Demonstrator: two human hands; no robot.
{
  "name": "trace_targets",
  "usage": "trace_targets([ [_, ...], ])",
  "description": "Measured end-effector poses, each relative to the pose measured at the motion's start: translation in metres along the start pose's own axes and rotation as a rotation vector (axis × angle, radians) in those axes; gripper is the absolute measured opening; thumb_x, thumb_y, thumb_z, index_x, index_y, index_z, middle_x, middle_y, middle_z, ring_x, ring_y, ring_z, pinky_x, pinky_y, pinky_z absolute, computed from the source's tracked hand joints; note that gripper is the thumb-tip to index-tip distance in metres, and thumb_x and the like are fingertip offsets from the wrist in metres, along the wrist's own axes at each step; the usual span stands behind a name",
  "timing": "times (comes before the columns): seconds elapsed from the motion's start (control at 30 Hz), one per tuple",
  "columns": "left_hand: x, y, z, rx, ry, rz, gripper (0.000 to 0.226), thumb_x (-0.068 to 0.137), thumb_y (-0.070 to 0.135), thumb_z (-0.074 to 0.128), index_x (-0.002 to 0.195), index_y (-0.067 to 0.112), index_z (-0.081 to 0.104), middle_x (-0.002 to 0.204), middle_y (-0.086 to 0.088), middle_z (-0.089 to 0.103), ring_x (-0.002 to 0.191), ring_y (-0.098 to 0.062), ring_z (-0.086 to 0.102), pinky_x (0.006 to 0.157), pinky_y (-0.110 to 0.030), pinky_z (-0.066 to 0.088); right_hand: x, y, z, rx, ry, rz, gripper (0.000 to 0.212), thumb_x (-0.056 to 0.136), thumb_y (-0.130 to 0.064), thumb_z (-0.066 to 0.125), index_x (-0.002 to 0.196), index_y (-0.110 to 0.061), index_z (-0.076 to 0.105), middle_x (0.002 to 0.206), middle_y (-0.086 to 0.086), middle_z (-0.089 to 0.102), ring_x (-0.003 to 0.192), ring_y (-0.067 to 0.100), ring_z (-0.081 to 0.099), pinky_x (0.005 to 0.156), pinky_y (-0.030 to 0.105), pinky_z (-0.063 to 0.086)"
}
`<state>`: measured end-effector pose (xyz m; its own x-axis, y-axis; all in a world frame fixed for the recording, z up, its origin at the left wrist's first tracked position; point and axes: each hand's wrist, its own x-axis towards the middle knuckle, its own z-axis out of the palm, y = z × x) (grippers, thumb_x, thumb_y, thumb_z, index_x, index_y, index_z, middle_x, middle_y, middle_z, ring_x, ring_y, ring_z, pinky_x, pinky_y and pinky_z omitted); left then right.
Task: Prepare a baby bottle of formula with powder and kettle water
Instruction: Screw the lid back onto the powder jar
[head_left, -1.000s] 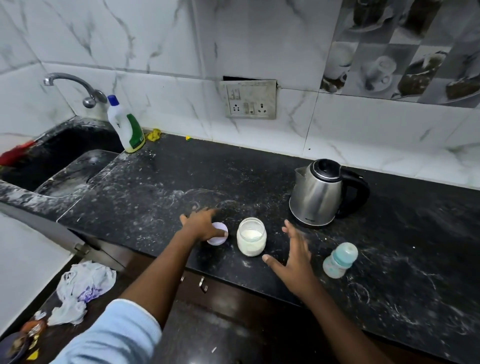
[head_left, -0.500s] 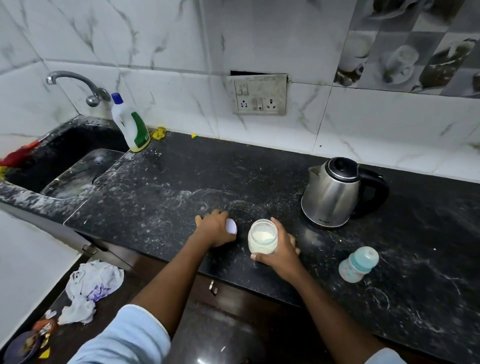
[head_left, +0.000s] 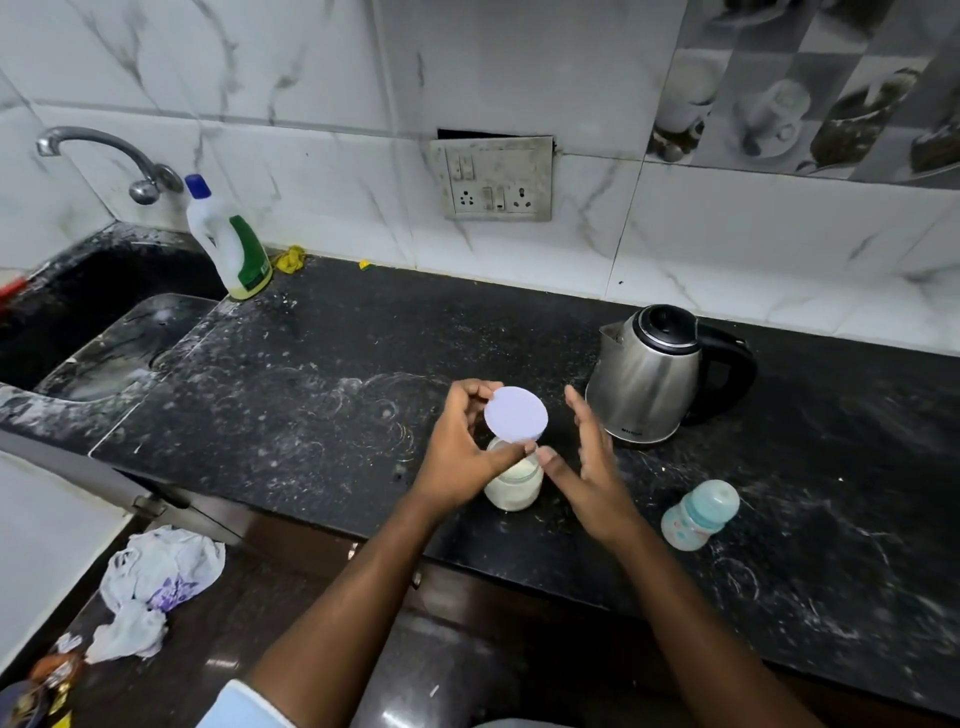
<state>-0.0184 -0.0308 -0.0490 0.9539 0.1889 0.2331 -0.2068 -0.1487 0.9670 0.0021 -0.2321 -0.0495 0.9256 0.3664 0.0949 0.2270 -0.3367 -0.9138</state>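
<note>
Glass powder jar (head_left: 511, 491) sits under round lilac lid (head_left: 516, 414), left grip (head_left: 457, 457) pinching it, likely for capping; right grip (head_left: 592, 467) open.

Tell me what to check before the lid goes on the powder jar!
1. Grip: ok, left hand pinches the lid by its rim.
2. Aim: ok, lid hangs just above the jar.
3. Jar upright on the counter: ok.
4. Jar steadied: not ok, right hand is open beside it, not gripping.
5. Kettle out of the way: ok, it stands apart behind.
</note>
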Motion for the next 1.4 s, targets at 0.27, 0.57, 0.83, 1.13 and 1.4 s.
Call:
trace_targets([
  [0.27,-0.017,-0.014,0.005,0.138,-0.082,0.038,0.098,0.075,0.031,0.094,0.152,0.051,0.037,0.147,0.016,0.059,0.138,-0.016,0.06,0.111,-0.036,0.054,0.029,-0.039,-0.006,-0.468,-0.185,-0.103,0.083,0.089,-0.046,0.079,0.159,-0.023,0.04,0.157,0.0,0.047,0.144,0.02,0.04,0.12,0.034,0.032],
  [0.57,-0.031,-0.05,-0.012,0.26,-0.206,-0.269,0.148,0.054,0.053,0.105,0.168,0.044,0.012,0.171,0.009,0.033,0.157,-0.004,0.031,0.129,-0.039,0.032,0.037,-0.033,-0.002,-0.607,-0.38,-0.1,0.089,0.087,-0.034,0.079,0.162,-0.03,0.031,0.162,-0.004,0.039,0.146,0.021,0.033,0.116,0.031,0.03],
  [0.83,-0.036,-0.054,-0.004,0.282,-0.122,-0.266,0.082,0.067,0.037,0.101,0.139,0.033,0.062,0.136,0.008,0.066,0.127,-0.008,0.06,0.109,-0.037,0.052,0.05,-0.027,0.012,-0.685,-0.552,-0.087,0.092,0.082,-0.019,0.079,0.163,-0.024,0.034,0.164,-0.004,0.037,0.147,0.018,0.03,0.114,0.025,0.029],
  [1.13,-0.037,-0.057,-0.003,0.256,-0.085,-0.29,0.088,0.061,0.043,0.104,0.139,0.032,0.064,0.135,0.001,0.066,0.129,-0.016,0.06,0.113,-0.046,0.051,0.063,-0.034,0.018,-0.866,-0.585,-0.101,0.086,0.08,-0.037,0.083,0.155,-0.021,0.046,0.15,0.001,0.049,0.135,0.026,0.043,0.109,0.036,0.042],
  [1.4,-0.037,-0.059,-0.003,0.243,-0.102,-0.312,0.085,0.067,0.029,0.102,0.142,0.024,0.064,0.135,-0.006,0.068,0.131,-0.026,0.062,0.11,-0.053,0.052,0.061,-0.047,0.033,-1.129,-0.415,-0.04,0.086,0.08,-0.079,0.066,0.13,-0.01,0.055,0.125,0.015,0.061,0.111,0.035,0.065,0.078,0.041,0.049],
])
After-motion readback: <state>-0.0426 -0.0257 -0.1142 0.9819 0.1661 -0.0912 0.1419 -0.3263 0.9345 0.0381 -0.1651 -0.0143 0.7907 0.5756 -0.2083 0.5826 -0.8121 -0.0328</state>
